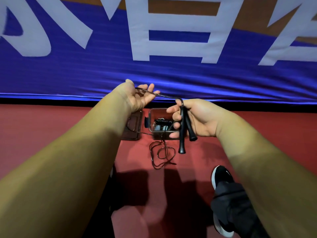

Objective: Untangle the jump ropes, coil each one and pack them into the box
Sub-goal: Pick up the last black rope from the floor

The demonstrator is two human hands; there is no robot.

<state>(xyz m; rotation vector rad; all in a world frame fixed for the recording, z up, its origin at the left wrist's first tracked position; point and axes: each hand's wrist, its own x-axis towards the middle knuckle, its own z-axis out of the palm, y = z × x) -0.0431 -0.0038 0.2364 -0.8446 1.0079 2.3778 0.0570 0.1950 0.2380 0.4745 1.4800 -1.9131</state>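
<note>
My right hand (193,119) grips two black jump-rope handles (184,131) that point downward. A thin dark rope (164,96) runs from the top of the handles to my left hand (140,97), palm up, where it passes between the loosely curled fingers. The rest of that rope lies in loose loops (161,154) on the red floor. Below my hands stands a clear box (151,117) holding a coiled black rope (163,121) and pale handles.
A dark box lid (133,126) lies on the floor left of the box. A blue banner (154,74) with white characters hangs just behind. My black shoe (220,176) and dark trouser leg are at the lower right.
</note>
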